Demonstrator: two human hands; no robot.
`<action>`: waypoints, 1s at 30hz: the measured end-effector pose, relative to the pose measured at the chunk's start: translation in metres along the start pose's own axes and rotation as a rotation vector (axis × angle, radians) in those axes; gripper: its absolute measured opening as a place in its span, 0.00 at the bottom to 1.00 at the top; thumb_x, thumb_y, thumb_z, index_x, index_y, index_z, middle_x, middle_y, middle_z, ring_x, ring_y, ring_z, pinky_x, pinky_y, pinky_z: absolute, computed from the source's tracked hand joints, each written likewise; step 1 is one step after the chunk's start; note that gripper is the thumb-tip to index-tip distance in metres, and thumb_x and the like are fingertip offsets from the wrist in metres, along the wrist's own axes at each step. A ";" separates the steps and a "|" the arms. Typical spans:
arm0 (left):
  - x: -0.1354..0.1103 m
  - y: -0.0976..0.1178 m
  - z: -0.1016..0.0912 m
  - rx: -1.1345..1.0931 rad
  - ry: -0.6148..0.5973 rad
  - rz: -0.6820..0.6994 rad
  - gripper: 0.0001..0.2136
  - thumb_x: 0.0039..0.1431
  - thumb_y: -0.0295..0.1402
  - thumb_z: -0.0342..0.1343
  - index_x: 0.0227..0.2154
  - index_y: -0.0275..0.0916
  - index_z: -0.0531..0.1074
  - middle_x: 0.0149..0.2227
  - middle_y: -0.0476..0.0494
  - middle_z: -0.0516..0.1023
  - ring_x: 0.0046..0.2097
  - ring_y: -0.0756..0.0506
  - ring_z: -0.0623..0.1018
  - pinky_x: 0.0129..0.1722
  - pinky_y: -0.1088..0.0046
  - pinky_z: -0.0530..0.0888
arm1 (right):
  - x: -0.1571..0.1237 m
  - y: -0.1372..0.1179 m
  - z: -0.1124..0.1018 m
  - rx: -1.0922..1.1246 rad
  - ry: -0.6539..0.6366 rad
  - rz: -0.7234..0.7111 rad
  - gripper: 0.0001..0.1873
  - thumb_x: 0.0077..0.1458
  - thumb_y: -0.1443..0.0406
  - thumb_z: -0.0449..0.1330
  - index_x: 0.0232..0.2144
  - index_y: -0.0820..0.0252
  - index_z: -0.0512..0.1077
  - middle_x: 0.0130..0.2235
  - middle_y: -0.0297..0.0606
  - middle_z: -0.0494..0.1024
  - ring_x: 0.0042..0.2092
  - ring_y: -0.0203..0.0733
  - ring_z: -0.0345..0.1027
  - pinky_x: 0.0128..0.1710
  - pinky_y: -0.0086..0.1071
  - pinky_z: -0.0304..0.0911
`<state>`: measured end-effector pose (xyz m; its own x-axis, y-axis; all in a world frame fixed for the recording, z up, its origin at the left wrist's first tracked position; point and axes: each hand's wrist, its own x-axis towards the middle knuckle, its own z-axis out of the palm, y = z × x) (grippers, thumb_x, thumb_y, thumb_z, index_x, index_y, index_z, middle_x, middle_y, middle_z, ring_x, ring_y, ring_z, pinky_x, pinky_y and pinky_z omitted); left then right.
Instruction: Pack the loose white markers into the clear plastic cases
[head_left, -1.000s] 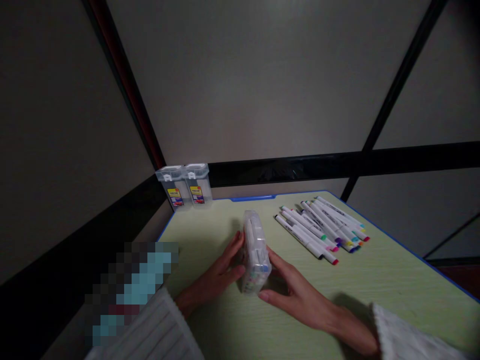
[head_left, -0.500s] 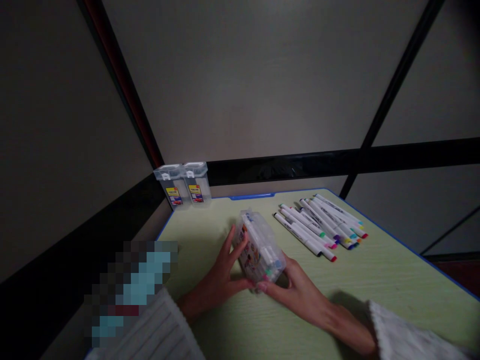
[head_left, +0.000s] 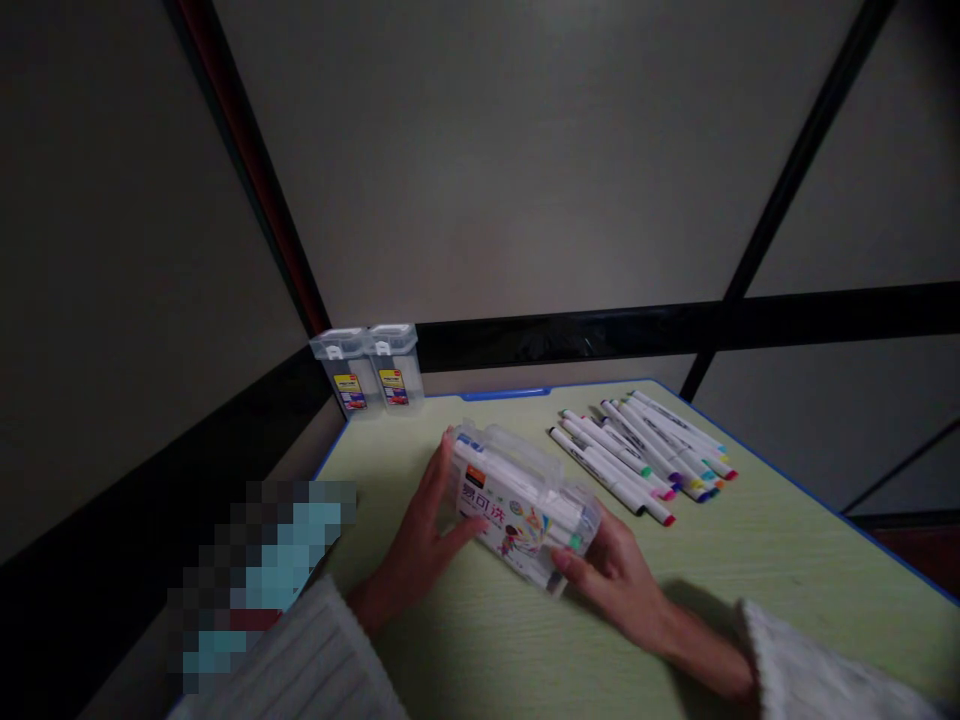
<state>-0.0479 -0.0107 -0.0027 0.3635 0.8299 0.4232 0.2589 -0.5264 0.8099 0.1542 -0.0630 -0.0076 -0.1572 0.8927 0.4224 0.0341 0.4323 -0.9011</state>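
A clear plastic marker case (head_left: 517,505) with a printed front and a handle on top is held between my two hands above the table. White markers show through its wall, one with a green end. My left hand (head_left: 431,530) grips the left end, thumb on the printed front and fingers around the side. Around the right end my right hand (head_left: 619,570) is closed, its thumb pressed at the lower front corner. The case tilts down to the right. Right of it, several loose white markers (head_left: 645,445) with coloured ends lie in a pile.
Two lidded clear plastic containers (head_left: 371,370) with yellow labels stand at the table's back left corner. The pale green table (head_left: 750,570) has a blue edge, with a wall (head_left: 562,180) close behind. A pixelated patch covers the left side.
Both hands have turned the marker case so its printed front faces me more. My left hand has moved slightly left and my right hand slightly right. The loose markers are unmoved.
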 end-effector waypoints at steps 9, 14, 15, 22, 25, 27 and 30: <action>0.007 0.005 0.003 -0.335 0.167 -0.266 0.29 0.41 0.33 0.62 0.48 0.36 0.62 0.43 0.42 0.74 0.43 0.44 0.74 0.43 0.69 0.70 | 0.008 -0.001 -0.004 -0.054 0.092 -0.047 0.14 0.54 0.59 0.53 0.43 0.56 0.63 0.38 0.38 0.71 0.39 0.40 0.65 0.39 0.32 0.64; 0.007 0.009 -0.002 -0.044 0.337 -0.191 0.19 0.35 0.29 0.64 0.35 0.38 0.70 0.36 0.47 0.74 0.40 0.45 0.73 0.41 0.70 0.69 | 0.010 -0.001 -0.015 -0.323 0.121 -0.182 0.14 0.54 0.61 0.54 0.43 0.55 0.63 0.40 0.40 0.70 0.41 0.42 0.65 0.39 0.35 0.63; 0.007 0.010 -0.004 0.018 0.357 -0.174 0.17 0.35 0.28 0.64 0.33 0.38 0.71 0.35 0.47 0.74 0.39 0.46 0.73 0.40 0.71 0.69 | 0.011 -0.002 -0.018 -0.421 0.106 -0.225 0.14 0.53 0.61 0.55 0.43 0.55 0.64 0.42 0.41 0.70 0.44 0.45 0.63 0.43 0.38 0.61; 0.005 0.015 -0.004 -0.008 0.305 -0.228 0.15 0.36 0.27 0.63 0.32 0.37 0.71 0.32 0.48 0.77 0.32 0.49 0.75 0.29 0.77 0.71 | 0.018 -0.004 -0.030 -0.624 0.039 -0.232 0.13 0.52 0.61 0.56 0.42 0.56 0.66 0.44 0.42 0.71 0.41 0.45 0.66 0.38 0.39 0.63; 0.004 0.011 -0.002 -0.040 0.268 -0.291 0.16 0.37 0.25 0.61 0.34 0.36 0.70 0.37 0.45 0.77 0.24 0.52 0.72 0.21 0.80 0.69 | 0.016 -0.002 -0.026 -0.423 -0.065 -0.060 0.14 0.54 0.62 0.53 0.44 0.57 0.62 0.48 0.44 0.67 0.31 0.38 0.68 0.27 0.33 0.66; 0.004 0.008 -0.001 -0.070 0.256 -0.291 0.15 0.37 0.22 0.59 0.33 0.36 0.68 0.41 0.42 0.76 0.25 0.52 0.73 0.19 0.80 0.69 | 0.016 -0.001 -0.024 -0.299 -0.107 -0.002 0.14 0.55 0.63 0.52 0.44 0.57 0.61 0.51 0.45 0.64 0.33 0.37 0.69 0.27 0.32 0.67; 0.004 0.006 -0.002 -0.108 0.251 -0.241 0.15 0.36 0.20 0.58 0.32 0.36 0.68 0.44 0.41 0.75 0.36 0.48 0.75 0.28 0.78 0.73 | 0.017 0.001 -0.023 -0.251 -0.091 -0.013 0.13 0.54 0.63 0.53 0.44 0.56 0.61 0.50 0.44 0.65 0.44 0.41 0.66 0.36 0.33 0.67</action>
<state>-0.0464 -0.0102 0.0046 0.0687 0.9543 0.2907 0.2089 -0.2987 0.9312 0.1748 -0.0446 0.0004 -0.2474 0.8764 0.4132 0.2732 0.4723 -0.8380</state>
